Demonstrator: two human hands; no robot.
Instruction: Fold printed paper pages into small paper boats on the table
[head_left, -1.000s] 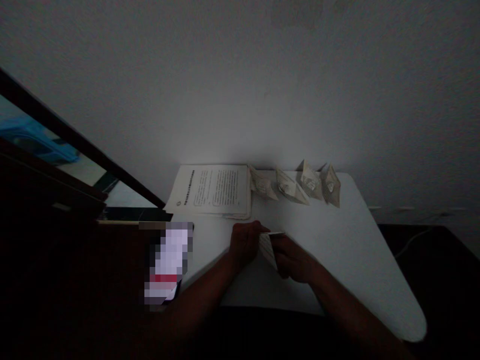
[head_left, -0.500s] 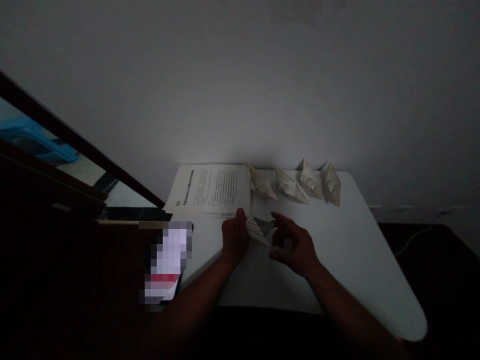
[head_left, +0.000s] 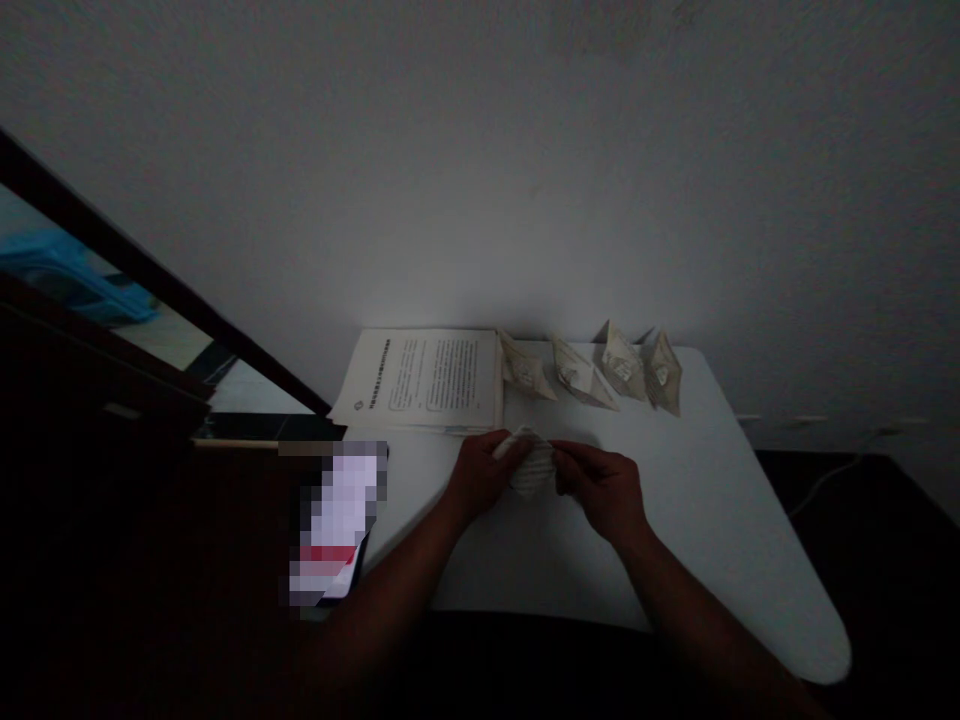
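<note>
A small folded piece of printed paper [head_left: 534, 470] is held between my two hands, over the white table [head_left: 697, 530]. My left hand [head_left: 480, 475] grips its left side, thumb lying across the front. On the other side, my right hand [head_left: 600, 485] pinches the paper's right corner between thumb and fingers. Beyond the hands, several folded paper boats stand in a row along the wall, among them a leftmost boat [head_left: 526, 372] and a rightmost boat [head_left: 663, 372].
An open book or stack of printed pages [head_left: 427, 380] lies at the table's back left. A phone [head_left: 341, 525] with a blurred lit screen is at the left edge. The wall [head_left: 480, 180] rises behind. A blue object [head_left: 75, 275] shows at far left.
The folded paper has turned and now shows a flat, diamond-like printed face. My right hand, whose fingers were spread beside it, has closed on its right corner. The left thumb has moved across the front.
</note>
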